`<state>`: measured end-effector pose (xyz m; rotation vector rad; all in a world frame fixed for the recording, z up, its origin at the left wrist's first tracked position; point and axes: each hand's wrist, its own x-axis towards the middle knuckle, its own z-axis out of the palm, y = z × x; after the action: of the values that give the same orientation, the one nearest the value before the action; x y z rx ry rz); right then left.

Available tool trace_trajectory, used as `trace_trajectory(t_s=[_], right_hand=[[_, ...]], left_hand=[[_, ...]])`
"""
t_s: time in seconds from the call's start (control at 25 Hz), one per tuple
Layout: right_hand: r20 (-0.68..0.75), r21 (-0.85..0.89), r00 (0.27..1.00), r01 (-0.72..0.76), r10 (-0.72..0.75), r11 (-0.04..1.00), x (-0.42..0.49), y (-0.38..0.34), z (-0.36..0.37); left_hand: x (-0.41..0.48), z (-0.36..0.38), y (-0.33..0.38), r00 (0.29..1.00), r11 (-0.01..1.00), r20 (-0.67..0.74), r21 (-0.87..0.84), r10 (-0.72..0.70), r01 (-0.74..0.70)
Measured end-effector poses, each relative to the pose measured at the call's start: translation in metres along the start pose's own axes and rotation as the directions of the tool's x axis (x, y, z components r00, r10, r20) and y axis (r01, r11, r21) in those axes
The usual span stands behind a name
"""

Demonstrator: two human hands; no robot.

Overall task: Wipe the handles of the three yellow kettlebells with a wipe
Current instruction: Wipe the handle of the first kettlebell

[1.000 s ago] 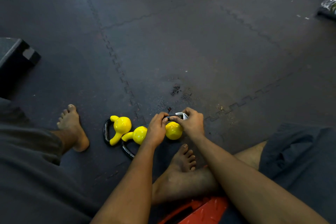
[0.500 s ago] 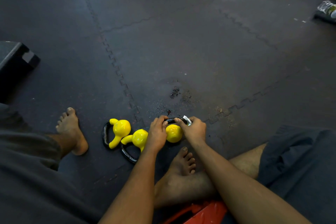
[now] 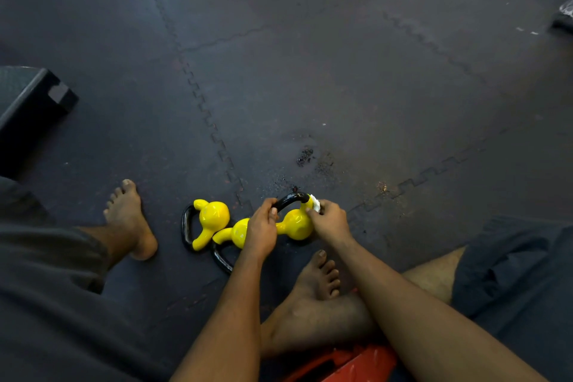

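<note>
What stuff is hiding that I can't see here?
Head view only:
Wipe: mostly hidden in the right hand.
Middle kettlebell: partly behind the left hand and arm.
Red thing: cut off by the bottom edge and legs.
Shiny thing, top right: blurred, cut by the edge.

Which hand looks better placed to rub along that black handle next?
Right. The right hand pinches the wipe against the handle; the left hand merely grips that handle, holding no wipe.
</note>
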<state>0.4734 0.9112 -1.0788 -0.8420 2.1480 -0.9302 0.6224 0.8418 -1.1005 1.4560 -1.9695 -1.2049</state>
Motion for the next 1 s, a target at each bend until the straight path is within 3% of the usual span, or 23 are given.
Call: trace_trajectory(t_s=[0.2,0.32,0.48,0.6,0.8,1.0], right_hand=[[-0.117,0.021,0.993,0.009,-0.007,1.0,0.003,-0.001,0.001],[-0.055,-0.072,0.998,-0.041,0.037,0.997,0.003,0.001,0.001],[-0.202,-0.028,0.979,0.008,-0.013,1.0,0.003,-0.004,0.001],[-0.083,-0.082,0.996,-0.026,0.02,0.996,0.003,-0.003,-0.001],[-0.17,-0.026,0.985,0.02,-0.024,0.999,-0.002,-0.006,-0.002],[-0.048,-0.17,0.999,-0.009,0.001,0.985,-0.004,-0.002,0.006]], left_hand=[[-0.003,0.0,0.003,1.0,1.0,-0.001,0.013,0.023,-0.023],[-0.002,0.002,0.004,0.999,0.999,0.013,0.022,0.033,-0.034],[-0.003,0.002,0.006,0.999,0.998,0.01,0.032,0.051,-0.051],[-0.003,0.003,0.01,0.998,0.997,0.017,0.04,0.059,-0.059],[-0.006,0.001,0.01,0.998,0.998,0.006,0.035,0.06,-0.06],[-0.006,0.0,0.014,0.998,0.997,0.004,0.057,0.058,-0.058]])
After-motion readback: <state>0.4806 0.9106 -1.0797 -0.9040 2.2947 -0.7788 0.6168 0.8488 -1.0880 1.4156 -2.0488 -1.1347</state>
